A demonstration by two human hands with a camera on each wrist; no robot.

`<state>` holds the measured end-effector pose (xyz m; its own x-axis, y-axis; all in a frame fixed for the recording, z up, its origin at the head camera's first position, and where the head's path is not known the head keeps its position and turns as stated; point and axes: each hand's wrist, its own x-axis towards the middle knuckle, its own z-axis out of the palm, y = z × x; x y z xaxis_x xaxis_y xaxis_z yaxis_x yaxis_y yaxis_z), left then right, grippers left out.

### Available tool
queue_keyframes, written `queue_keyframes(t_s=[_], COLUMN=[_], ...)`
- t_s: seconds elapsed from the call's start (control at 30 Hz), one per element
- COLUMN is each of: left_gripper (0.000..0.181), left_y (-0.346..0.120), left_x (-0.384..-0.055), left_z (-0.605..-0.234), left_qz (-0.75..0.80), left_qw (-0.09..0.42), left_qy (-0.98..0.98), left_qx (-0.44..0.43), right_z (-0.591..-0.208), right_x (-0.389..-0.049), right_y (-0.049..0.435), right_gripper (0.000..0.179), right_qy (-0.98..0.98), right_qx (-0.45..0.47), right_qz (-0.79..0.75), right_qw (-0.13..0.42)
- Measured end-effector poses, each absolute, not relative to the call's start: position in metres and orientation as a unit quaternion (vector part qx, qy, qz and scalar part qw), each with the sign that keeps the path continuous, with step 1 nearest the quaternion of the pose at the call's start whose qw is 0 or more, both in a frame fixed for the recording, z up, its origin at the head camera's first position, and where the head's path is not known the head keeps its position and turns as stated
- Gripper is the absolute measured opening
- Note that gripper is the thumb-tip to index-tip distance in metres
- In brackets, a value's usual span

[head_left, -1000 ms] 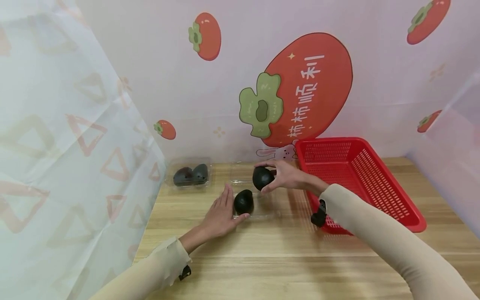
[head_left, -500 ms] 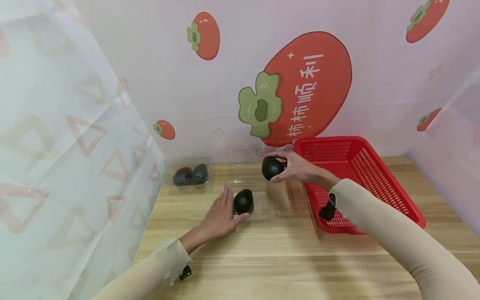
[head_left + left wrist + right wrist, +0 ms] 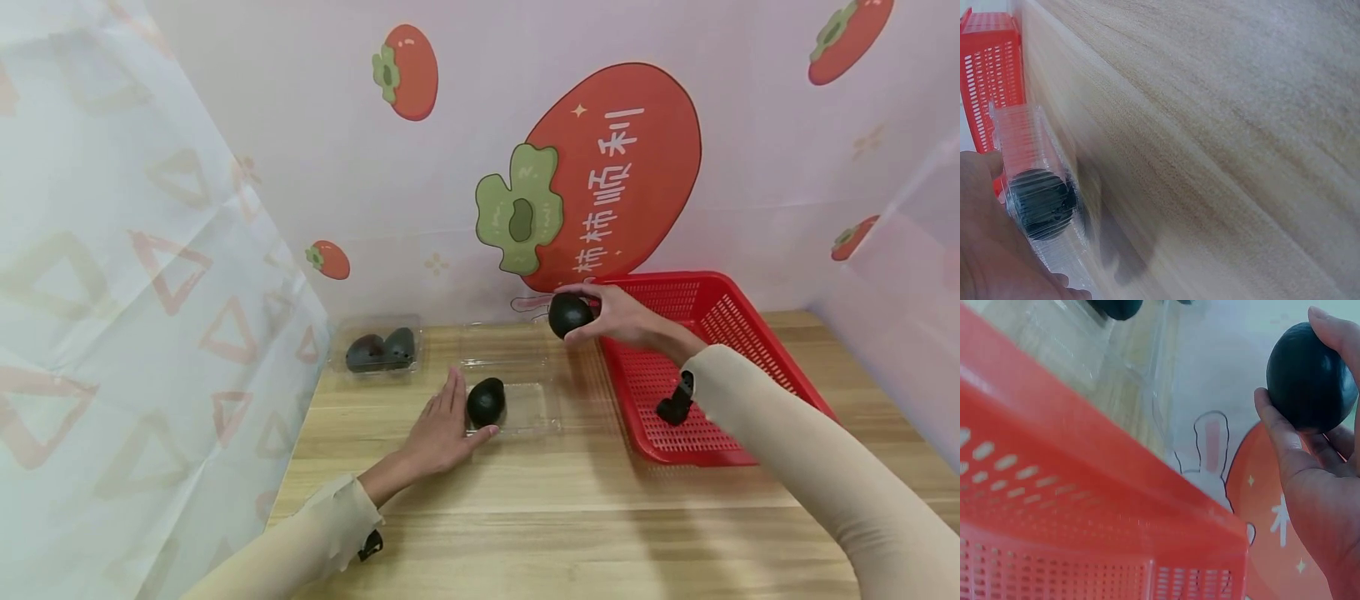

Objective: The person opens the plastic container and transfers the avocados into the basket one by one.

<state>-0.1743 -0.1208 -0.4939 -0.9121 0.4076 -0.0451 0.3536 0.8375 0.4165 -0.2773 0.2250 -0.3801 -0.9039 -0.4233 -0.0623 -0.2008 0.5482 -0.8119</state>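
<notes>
My right hand [image 3: 617, 318] grips a dark avocado [image 3: 570, 316] between thumb and fingers, raised at the left rim of the red basket. In the right wrist view the avocado [image 3: 1311, 378] shows smooth and nearly black. A second avocado [image 3: 486, 402] sits in the left half of a clear plastic clamshell box [image 3: 528, 407], whose lid lies folded back behind it. My left hand [image 3: 441, 427] rests against the box's left side, fingers straight and thumb along its front edge. Through the clear wall, the left wrist view shows that avocado [image 3: 1042, 203].
A red perforated basket [image 3: 652, 417] stands on the right of the wooden table [image 3: 480, 533]. At the back left is another clear box [image 3: 345, 329] with two avocados [image 3: 382, 350] inside. Printed sheets [image 3: 405, 192] wall in the back and sides.
The right hand has carried its avocado up and to the right, away from the clear box towards the basket. The left hand and the avocado in the box have stayed put.
</notes>
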Motion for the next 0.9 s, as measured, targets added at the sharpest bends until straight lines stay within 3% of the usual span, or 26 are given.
queue_keyframes(t_s=[0.9], left_gripper=[0.108], left_y=[-0.121], left_x=[-0.175], left_z=[-0.495], left_qz=[0.207], left_qw=[0.068], left_qy=[0.956], left_qx=[0.198], right_z=[-0.389], right_x=[-0.294], right_y=[0.287], right_gripper=[0.086], right_qy=[0.874], right_qx=[-0.104], right_qz=[-0.461], right_qw=[0.109])
